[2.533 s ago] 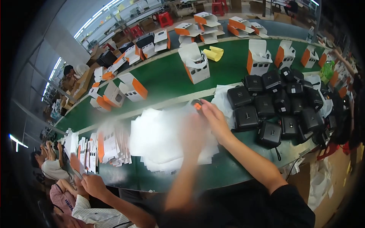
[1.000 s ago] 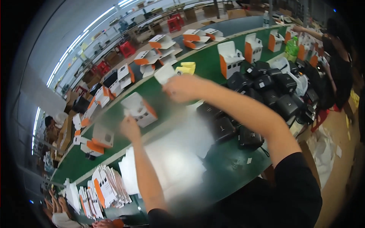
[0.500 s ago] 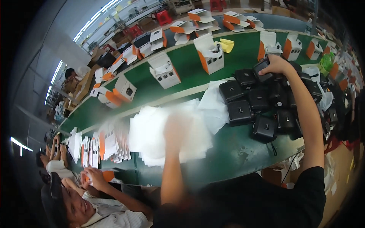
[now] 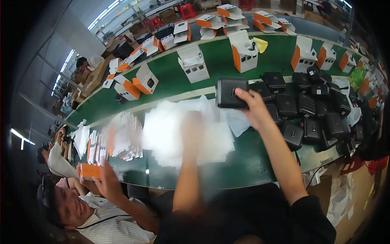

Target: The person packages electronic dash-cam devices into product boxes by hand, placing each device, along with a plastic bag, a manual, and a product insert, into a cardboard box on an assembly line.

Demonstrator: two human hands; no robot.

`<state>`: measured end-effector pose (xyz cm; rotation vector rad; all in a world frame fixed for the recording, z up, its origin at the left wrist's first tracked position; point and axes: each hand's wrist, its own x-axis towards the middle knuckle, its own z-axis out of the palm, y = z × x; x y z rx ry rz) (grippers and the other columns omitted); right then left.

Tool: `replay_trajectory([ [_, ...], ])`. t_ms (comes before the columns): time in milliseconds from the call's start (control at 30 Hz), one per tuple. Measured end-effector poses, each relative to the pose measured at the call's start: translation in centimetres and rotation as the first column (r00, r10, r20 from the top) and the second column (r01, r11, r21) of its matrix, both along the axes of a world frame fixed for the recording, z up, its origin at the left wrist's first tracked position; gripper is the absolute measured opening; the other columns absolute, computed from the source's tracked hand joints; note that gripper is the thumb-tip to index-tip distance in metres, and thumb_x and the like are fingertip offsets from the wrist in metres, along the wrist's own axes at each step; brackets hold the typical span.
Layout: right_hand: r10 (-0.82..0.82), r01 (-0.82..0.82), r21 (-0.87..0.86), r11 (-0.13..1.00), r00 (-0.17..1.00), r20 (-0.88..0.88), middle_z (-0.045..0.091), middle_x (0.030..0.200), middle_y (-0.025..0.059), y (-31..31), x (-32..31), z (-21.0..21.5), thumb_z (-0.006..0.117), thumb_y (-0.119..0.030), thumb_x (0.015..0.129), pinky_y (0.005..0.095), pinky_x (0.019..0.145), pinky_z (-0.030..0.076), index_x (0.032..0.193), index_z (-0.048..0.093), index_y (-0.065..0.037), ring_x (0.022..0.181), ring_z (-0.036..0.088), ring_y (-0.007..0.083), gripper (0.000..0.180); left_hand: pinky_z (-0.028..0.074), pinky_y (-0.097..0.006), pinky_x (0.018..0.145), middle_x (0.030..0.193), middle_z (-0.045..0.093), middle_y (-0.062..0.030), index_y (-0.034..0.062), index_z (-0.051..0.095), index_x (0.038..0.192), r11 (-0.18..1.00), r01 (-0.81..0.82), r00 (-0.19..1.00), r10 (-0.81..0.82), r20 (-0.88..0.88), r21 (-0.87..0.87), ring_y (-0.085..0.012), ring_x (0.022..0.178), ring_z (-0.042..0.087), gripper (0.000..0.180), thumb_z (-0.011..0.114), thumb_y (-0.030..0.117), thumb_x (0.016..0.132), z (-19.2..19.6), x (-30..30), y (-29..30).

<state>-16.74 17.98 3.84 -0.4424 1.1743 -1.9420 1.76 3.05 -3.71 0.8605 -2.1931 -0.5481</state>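
Observation:
My right hand [image 4: 256,109] grips a black zip case [image 4: 230,92] by its right end, thumb on top, above the green table. My left hand [image 4: 191,124] rests over a stack of thin white sheets [image 4: 162,136]. A smeared, hazy patch covers its fingers, so I cannot make out whether it pinches a sheet. Right of the held case lies a pile of similar black cases [image 4: 306,105], some with wrist straps.
Folded white-and-orange cartons [image 4: 122,140] stand left of the sheets. Opened boxes [image 4: 193,67] line the green conveyor [image 4: 162,87] beyond. At the lower left sits a co-worker [image 4: 109,223] holding an orange box [image 4: 91,171]. A green bag [image 4: 357,77] lies far right.
My right hand has come left and nearer from the case pile, bringing a black case along. My left hand stays over the white sheets. The co-worker's orange box now shows more plainly.

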Motion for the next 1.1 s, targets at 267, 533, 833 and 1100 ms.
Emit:
replay_trajectory([
  [267, 0.21, -0.21, -0.024, 0.977, 0.945, 0.252, 0.064, 0.116, 0.012, -1.0, 2.6, -2.9, 0.078, -0.036, 0.088, 0.0429, 0.087, 0.058, 0.127, 0.054, 0.001, 0.105, 0.066, 0.0219, 0.058, 0.052, -0.029, 0.075, 0.088, 0.068, -0.0068, -0.0034, 0.064, 0.103, 0.98, 0.043, 0.974, 0.002, -0.227, 0.194, -0.0127, 0.079, 0.063, 0.012, 0.061, 0.007, 0.099, 2.8, -1.1, 3.2],
  [533, 0.059, 0.005, 0.222, 0.975, 0.958, -0.28, 0.061, 0.112, 0.0103, -1.7, 3.9, -4.2, 0.079, -0.024, 0.088, 0.0284, 0.079, 0.054, 0.126, 0.055, 0.003, 0.094, 0.065, 0.0154, 0.053, 0.052, -0.029, 0.08, 0.09, 0.067, -0.008, -0.0023, 0.063, 0.105, 0.933, 0.251, 0.925, -0.152, -0.349, 0.258, -0.0138, 0.085, 0.063, 0.012, 0.062, 0.009, 0.1, 2.6, -2.5, 6.1],
  [833, 0.015, 0.066, 0.149, 0.987, 0.873, -0.488, 0.058, 0.124, 0.0138, -2.6, 5.0, -5.6, 0.066, -0.032, 0.098, 0.03, 0.087, 0.051, 0.131, 0.06, 0.003, 0.106, 0.061, 0.0192, 0.049, 0.046, -0.028, 0.075, 0.093, 0.065, -0.0026, 0.0036, 0.061, 0.103, 0.703, 0.261, 0.888, 0.094, -0.45, 0.662, -0.0102, 0.081, 0.058, 0.014, 0.057, 0.017, 0.103, 0.7, -1.2, 3.0],
  [1100, 0.101, 0.002, 0.281, 0.96, 0.931, -0.351, 0.069, 0.108, 0.012, -6.2, 2.0, -6.7, 0.069, -0.034, 0.096, 0.0279, 0.075, 0.051, 0.12, 0.064, 0.003, 0.089, 0.065, 0.0169, 0.044, 0.044, -0.028, 0.073, 0.088, 0.062, -0.0002, 0.0073, 0.058, 0.097, 0.662, 0.336, 0.867, 0.062, -0.495, 0.67, -0.0098, 0.078, 0.055, 0.022, 0.065, 0.028, 0.101, -0.1, -1.1, 1.3],
])
